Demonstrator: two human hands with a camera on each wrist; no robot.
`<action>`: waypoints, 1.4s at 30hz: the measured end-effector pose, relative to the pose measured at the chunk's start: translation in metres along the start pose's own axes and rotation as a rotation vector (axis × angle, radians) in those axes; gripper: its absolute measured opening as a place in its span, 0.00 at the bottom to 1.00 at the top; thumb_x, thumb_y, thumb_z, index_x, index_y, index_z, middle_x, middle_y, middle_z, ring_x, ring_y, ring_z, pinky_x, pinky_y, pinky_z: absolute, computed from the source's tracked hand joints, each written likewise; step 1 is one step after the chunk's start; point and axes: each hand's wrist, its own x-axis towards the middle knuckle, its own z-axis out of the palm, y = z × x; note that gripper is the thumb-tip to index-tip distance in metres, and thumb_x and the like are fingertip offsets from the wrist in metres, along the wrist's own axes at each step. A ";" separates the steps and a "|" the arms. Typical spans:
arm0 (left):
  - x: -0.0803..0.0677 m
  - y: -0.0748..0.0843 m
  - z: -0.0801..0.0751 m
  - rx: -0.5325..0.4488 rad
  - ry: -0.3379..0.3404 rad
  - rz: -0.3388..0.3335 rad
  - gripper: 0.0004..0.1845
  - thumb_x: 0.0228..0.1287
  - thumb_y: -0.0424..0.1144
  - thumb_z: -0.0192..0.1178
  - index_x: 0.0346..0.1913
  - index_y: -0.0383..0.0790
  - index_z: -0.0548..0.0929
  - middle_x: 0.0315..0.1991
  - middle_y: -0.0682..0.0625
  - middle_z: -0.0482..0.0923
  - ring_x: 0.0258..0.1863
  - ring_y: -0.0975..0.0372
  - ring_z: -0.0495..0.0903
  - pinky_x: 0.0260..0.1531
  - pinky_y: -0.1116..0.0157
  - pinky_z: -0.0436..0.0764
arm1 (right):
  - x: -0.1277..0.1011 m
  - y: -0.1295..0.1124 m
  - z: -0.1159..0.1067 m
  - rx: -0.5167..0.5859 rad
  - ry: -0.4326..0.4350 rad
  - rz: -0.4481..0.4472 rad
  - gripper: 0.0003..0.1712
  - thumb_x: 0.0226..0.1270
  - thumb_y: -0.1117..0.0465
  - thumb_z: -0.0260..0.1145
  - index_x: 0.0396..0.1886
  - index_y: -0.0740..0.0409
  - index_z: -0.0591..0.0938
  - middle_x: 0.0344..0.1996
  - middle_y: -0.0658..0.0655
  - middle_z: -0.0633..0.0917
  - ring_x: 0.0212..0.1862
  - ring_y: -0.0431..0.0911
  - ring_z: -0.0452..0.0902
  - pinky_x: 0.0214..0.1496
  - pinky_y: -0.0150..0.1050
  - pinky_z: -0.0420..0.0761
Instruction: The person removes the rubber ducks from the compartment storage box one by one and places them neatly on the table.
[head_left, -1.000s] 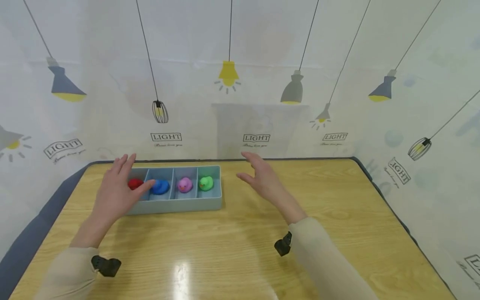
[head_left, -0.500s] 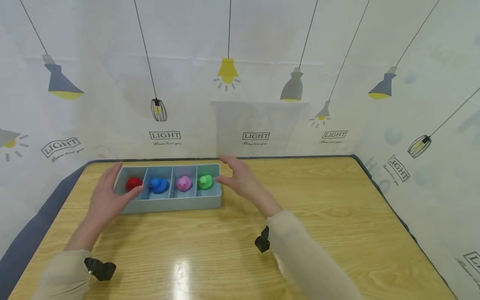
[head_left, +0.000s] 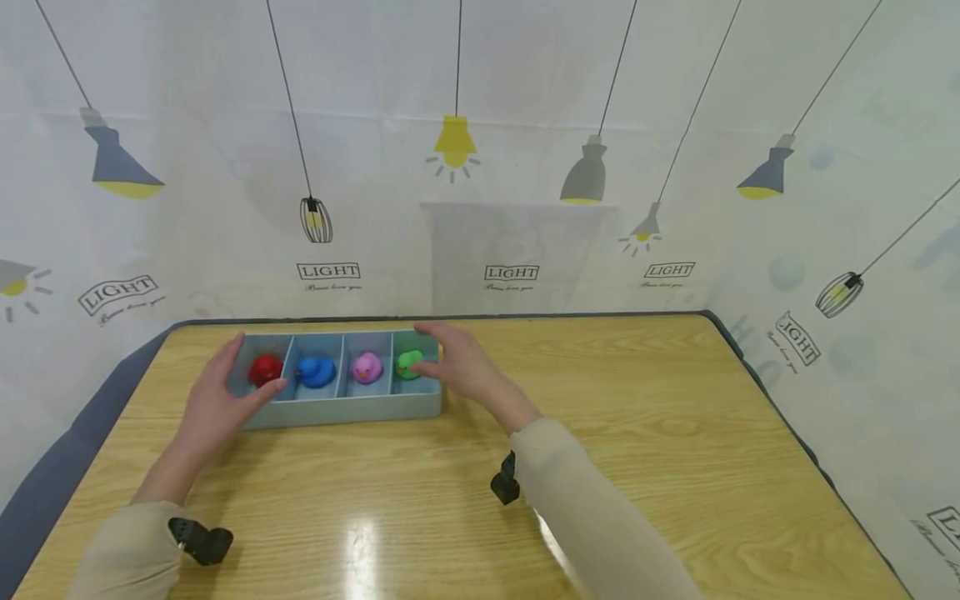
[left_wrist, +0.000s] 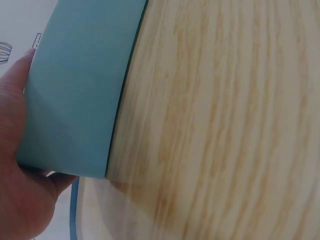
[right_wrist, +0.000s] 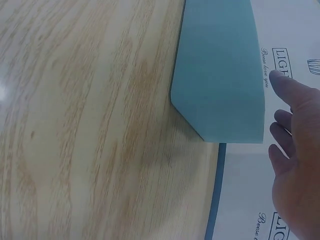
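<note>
your left hand (head_left: 213, 400) is cupped around the left end of the blue-grey tray (head_left: 341, 408), thumb on its front wall and fingers over the far corner. your right hand (head_left: 461, 367) sits at the right end, fingers spread over the rim by the green duck (head_left: 408, 364); whether it actually presses the wall, i cannot tell. only the head view shows the contents: red duck (head_left: 265, 369), blue duck (head_left: 317, 372), pink duck (head_left: 367, 367) and green, one per compartment. the tray stands near the far left of the wooden table (head_left: 600, 467). your left wrist view shows palm against the tray's end; the right wrist view shows a gap between fingers (right_wrist: 292, 100) and tray.
</note>
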 end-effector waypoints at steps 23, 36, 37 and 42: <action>0.001 -0.005 0.000 -0.076 -0.083 -0.144 0.57 0.71 0.62 0.61 0.82 0.32 0.38 0.79 0.25 0.38 0.76 0.29 0.41 0.69 0.29 0.50 | 0.017 0.002 0.013 -0.035 -0.069 0.018 0.32 0.69 0.60 0.73 0.70 0.61 0.77 0.66 0.58 0.80 0.68 0.52 0.74 0.73 0.44 0.70; -0.001 -0.009 0.003 -0.085 -0.068 -0.143 0.57 0.71 0.61 0.61 0.82 0.33 0.38 0.79 0.25 0.38 0.77 0.30 0.41 0.69 0.30 0.51 | 0.023 -0.001 0.023 -0.255 -0.062 -0.010 0.26 0.68 0.57 0.73 0.65 0.57 0.82 0.60 0.55 0.85 0.64 0.53 0.76 0.72 0.47 0.71; -0.001 -0.009 0.003 -0.084 -0.067 -0.141 0.57 0.71 0.61 0.61 0.82 0.33 0.38 0.79 0.25 0.38 0.76 0.30 0.41 0.69 0.29 0.51 | 0.023 -0.001 0.023 -0.272 -0.050 -0.021 0.27 0.68 0.58 0.74 0.65 0.57 0.82 0.60 0.55 0.85 0.64 0.54 0.76 0.72 0.47 0.71; 0.001 -0.009 0.004 -0.077 -0.057 -0.136 0.57 0.70 0.62 0.61 0.82 0.34 0.39 0.79 0.26 0.40 0.76 0.30 0.42 0.69 0.29 0.51 | 0.026 -0.001 0.026 -0.351 -0.019 -0.060 0.30 0.67 0.60 0.74 0.67 0.58 0.79 0.62 0.57 0.83 0.63 0.52 0.78 0.71 0.45 0.73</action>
